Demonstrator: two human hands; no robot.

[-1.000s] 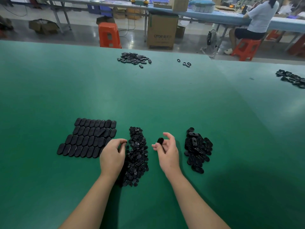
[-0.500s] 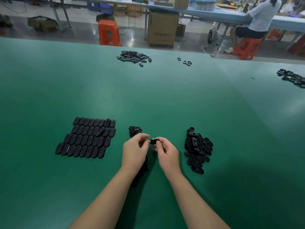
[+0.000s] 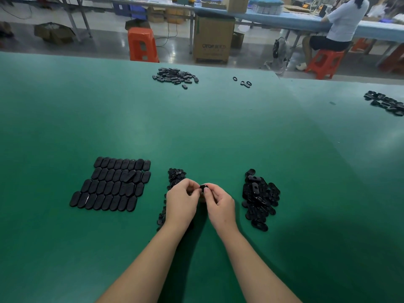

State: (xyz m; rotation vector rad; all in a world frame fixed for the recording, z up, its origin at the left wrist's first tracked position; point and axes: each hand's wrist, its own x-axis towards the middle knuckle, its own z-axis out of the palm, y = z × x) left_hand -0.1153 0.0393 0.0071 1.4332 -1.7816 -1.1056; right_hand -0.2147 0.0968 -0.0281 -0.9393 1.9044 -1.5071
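A wide green matte table top (image 3: 196,127) fills most of the view. Beyond its far edge is a grey workshop floor with an orange plastic stool (image 3: 142,43), a tall brown cardboard box (image 3: 213,38) and a long blue workbench (image 3: 295,21). A seated person in a white top (image 3: 346,20) sits there on a second orange stool (image 3: 325,62). Only the outside of the tall box shows. An open brown carton (image 3: 53,32) on the floor at far left seems to hold something pale, but it is too blurred to tell what.

On the table, flat black oval plastic covers (image 3: 111,185) lie in tidy rows at the left. Just right of them is a narrow heap of small black parts (image 3: 176,174), partly hidden by the left hand (image 3: 181,204). A loose heap of black slotted oval shells (image 3: 260,200) lies just right of the right hand (image 3: 219,206). A far pile of black pieces (image 3: 175,75) lies near the far edge, and another dark pile (image 3: 387,102) lies at the right edge.

Both hands meet above the table between the two near heaps. Their thumbs and forefingers are curled together and pinch one small black plastic piece (image 3: 204,187) from either side. The remaining fingers fold in toward the palms.
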